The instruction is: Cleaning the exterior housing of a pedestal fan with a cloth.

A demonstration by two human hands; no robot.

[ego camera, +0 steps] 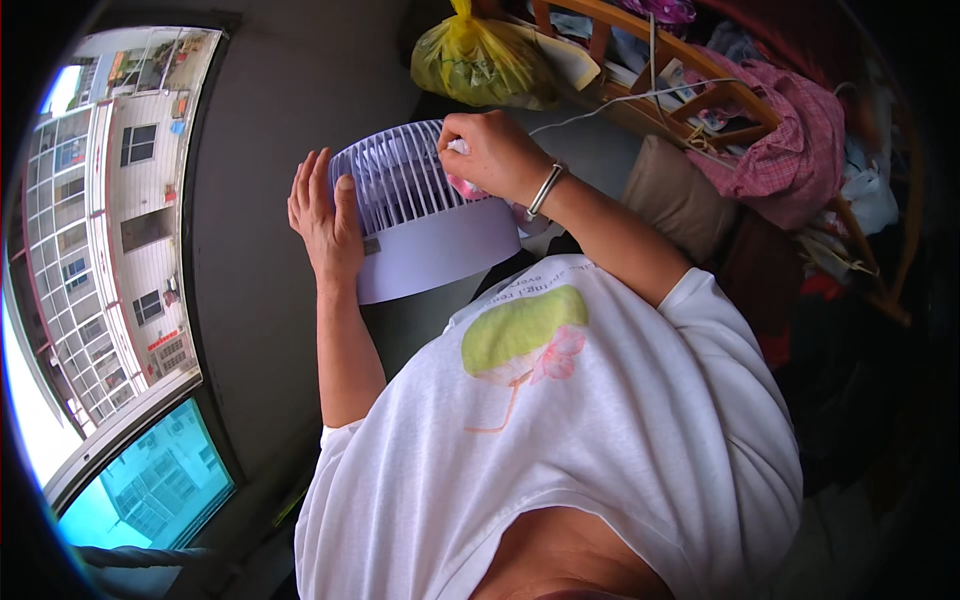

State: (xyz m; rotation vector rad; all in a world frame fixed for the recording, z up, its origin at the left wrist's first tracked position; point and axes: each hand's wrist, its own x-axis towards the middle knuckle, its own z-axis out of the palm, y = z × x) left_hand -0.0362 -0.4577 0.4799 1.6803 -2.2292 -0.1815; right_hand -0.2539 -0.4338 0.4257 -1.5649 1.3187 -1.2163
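Observation:
A white electric fan [439, 251] with a slatted, ribbed grille [397, 176] is in front of my body, tilted in view. My left hand [330, 217] grips its left side, thumb over the grille edge and fingers along the outer side. In my right hand [495, 154] is a bunched pink and white cloth [466, 186], pressed against the right part of the grille. Most of the cloth is hidden by my fingers. A silver bangle [546, 191] circles my right wrist.
A tied yellow plastic bag [480, 64] stands beyond the fan. At the right, a wooden rack [720, 97] holds clothes and a pink checked cloth [795, 142]. A thin pale cord [630, 97] runs from there towards the fan. An open window [112, 225] is on the left.

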